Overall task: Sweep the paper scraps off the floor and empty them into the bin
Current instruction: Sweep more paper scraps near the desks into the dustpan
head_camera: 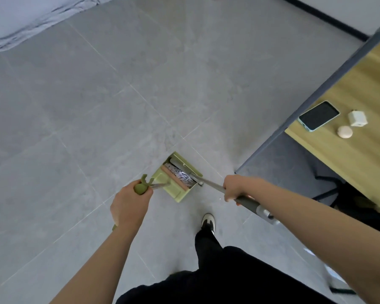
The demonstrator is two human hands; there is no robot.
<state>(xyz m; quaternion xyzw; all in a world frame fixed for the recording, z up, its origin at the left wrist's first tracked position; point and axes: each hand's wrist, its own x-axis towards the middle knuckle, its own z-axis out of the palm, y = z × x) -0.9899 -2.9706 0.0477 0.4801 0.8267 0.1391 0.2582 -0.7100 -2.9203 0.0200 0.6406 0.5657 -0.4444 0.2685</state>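
1. Legs in black trousers (224,275) fill the bottom of the view, and one black and white shoe (208,221) stands on the grey tiled floor (119,106).
2. Left hand (130,205) is closed around the olive green handle (140,188) of the dustpan (170,185), with the fingers wrapped fully around it.
3. Right hand (234,188) is closed around the grey broom handle (248,204), which runs down and to the left toward the pan.
4. The green dustpan stands on the floor just ahead of both hands, and the lower end of the broom is inside it.
5. Paper scraps (182,175) lie as a white and grey heap inside the pan, touching the broom head. The floor around the pan looks clean.
6. To the right is a wooden table (360,154) with a dark edge. On it lie a phone (319,115), a white charger (357,118) and a small round beige object (344,132), near each other but apart.
7. Far at the top left is pale grey fabric (26,16), reaching down to the floor.
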